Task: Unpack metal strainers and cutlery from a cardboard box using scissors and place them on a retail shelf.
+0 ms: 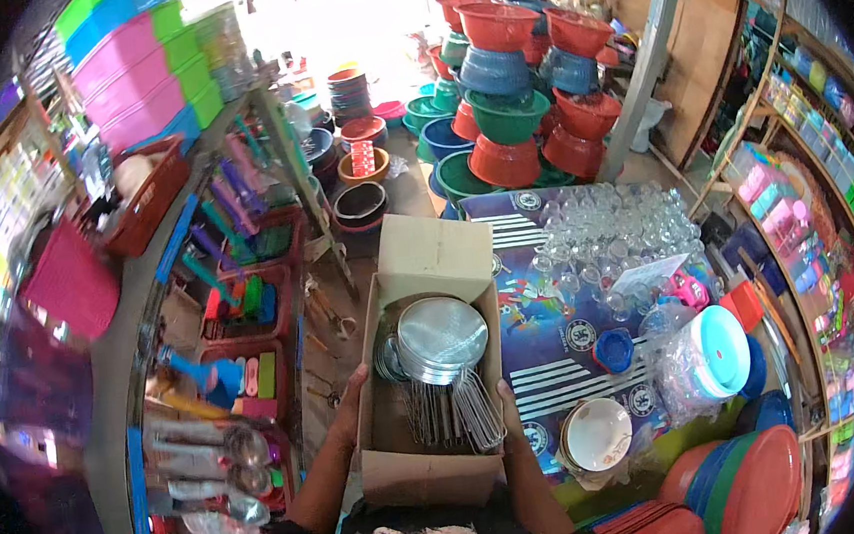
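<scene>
An open cardboard box [430, 476] is held in front of my body, its flaps folded outward. My left hand [353, 399] grips the box's left side, and my right hand [509, 405] presses against its right side. Inside lies a stack of round metal strainers [443, 333], their looped wire handles [476, 414] pointing toward me. A few smaller round metal pieces [387, 359] are tucked beside the stack on the left. Most of each hand's fingers is hidden by the box walls.
On the right, a table with a printed cover [538, 390] carries clear glassware [611, 222], bowls [598, 434] and wrapped plates [720, 353]. Stacked plastic basins [509, 114] stand ahead by a post [644, 61]. Left are red baskets [205, 360] of utensils.
</scene>
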The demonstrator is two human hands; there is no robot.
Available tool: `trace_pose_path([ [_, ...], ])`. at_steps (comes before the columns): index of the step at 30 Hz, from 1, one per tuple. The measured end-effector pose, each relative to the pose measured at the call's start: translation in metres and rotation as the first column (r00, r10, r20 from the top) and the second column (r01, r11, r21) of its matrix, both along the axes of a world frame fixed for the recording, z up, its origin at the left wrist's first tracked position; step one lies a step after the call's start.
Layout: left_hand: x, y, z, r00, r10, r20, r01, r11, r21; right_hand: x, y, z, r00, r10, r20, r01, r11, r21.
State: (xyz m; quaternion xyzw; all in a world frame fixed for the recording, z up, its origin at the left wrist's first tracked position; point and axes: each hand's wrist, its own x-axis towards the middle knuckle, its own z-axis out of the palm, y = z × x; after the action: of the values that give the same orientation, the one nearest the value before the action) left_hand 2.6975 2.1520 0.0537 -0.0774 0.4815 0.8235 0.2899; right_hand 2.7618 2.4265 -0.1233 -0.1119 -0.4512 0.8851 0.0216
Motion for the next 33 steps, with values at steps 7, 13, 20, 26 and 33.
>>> trace_pose_path([
  [7,-0.118,0.004,-0.045,0.981,-0.087,-0.171,0.055,0.981,-0.186,-0.066,-0.002,0.039,0.962,-0.272,0.032,0.269,0.959,0.083],
  [13,-0.206,0.029,-0.078,0.871,-0.342,-0.353,0.288,0.937,-0.196,-0.076,0.013,0.074,0.972,-0.208,0.11,0.167,0.939,0.3],
  [20,-0.212,0.135,-0.082,0.721,-0.672,-0.169,0.666,0.739,-0.098,0.002,0.006,-0.011,0.761,-0.544,0.353,0.594,0.804,-0.042],
  [26,-0.173,0.184,-0.195,0.736,-0.661,-0.144,0.66,0.749,-0.064,0.021,0.051,0.005,0.602,-0.648,0.466,0.684,0.72,0.117],
  [33,-0.133,0.225,-0.284,0.755,-0.636,-0.162,0.647,0.762,0.02,0.058,0.127,-0.072,0.476,-0.612,0.632,0.494,0.78,0.384],
])
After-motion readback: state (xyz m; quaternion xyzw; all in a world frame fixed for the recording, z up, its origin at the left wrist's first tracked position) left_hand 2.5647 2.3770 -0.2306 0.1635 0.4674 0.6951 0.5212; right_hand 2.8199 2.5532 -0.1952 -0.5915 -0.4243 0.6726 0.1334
